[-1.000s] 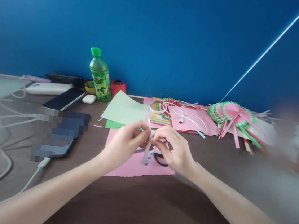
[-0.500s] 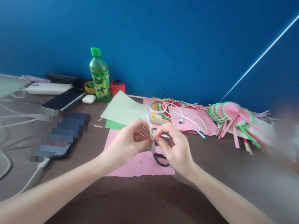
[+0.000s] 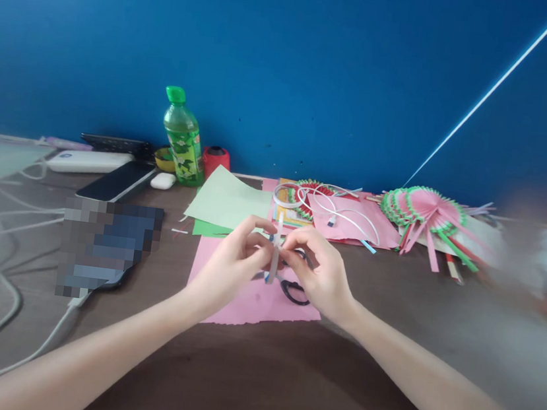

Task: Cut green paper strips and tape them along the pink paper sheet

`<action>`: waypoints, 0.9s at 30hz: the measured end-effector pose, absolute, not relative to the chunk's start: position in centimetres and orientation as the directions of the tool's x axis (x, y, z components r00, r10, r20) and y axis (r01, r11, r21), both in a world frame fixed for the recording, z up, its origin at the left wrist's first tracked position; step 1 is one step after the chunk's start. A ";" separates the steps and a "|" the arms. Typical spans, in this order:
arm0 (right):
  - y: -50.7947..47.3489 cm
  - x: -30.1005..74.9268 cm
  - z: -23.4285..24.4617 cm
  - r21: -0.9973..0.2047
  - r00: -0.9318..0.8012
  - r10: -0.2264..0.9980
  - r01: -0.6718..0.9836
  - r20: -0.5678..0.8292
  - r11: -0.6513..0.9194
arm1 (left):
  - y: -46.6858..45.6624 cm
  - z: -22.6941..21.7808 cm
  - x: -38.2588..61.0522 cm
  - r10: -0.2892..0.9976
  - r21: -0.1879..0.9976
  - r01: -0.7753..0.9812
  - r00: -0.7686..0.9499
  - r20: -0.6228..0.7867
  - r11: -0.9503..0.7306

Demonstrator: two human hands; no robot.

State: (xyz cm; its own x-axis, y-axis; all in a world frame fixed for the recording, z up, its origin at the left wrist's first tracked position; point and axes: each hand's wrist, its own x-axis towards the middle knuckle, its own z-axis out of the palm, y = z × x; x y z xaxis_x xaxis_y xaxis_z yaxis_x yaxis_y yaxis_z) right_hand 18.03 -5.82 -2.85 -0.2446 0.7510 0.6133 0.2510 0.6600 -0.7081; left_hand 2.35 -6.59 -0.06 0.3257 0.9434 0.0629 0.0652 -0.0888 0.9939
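Note:
Between my two hands stands a narrow, whitish, translucent roll of tape (image 3: 274,258), seen nearly edge-on. My left hand (image 3: 247,249) grips it from the left, thumb and fingers closed on its side. From the right, my right hand (image 3: 318,267) pinches at its edge with thumb and forefinger; whether a tape end lies between them is too small to tell. Just below, scissors (image 3: 295,293) with black handles lie on a torn-edged pink sheet of paper (image 3: 241,304), partly hidden by my hands.
Behind my hands lie a pale green sheet (image 3: 232,198), pink paper (image 3: 356,220) and a coiled white cable (image 3: 288,195). Folded paper fans (image 3: 425,210) are at right. A green bottle (image 3: 184,144), a red spool-like object (image 3: 215,161), phones (image 3: 119,181) and cables occupy the left.
The roll of tape has turned from a slant to nearly upright between my hands. My left fingers have shifted slightly on it; the right hand has barely moved.

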 end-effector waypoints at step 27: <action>-5.6 18.0 -2.7 -0.757 -0.243 0.785 0.217 0.570 0.616 | -6.3 -0.3 2.4 0.955 0.995 0.086 0.295 0.017 -0.044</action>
State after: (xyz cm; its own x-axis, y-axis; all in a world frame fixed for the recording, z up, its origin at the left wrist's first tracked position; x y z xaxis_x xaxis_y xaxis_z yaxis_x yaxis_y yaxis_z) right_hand 18.02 -5.65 -2.67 -0.2430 0.7851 0.5697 0.2172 0.6164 -0.7569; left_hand 2.36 -6.28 -0.27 0.2952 0.9553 0.0169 0.0862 -0.0443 0.9953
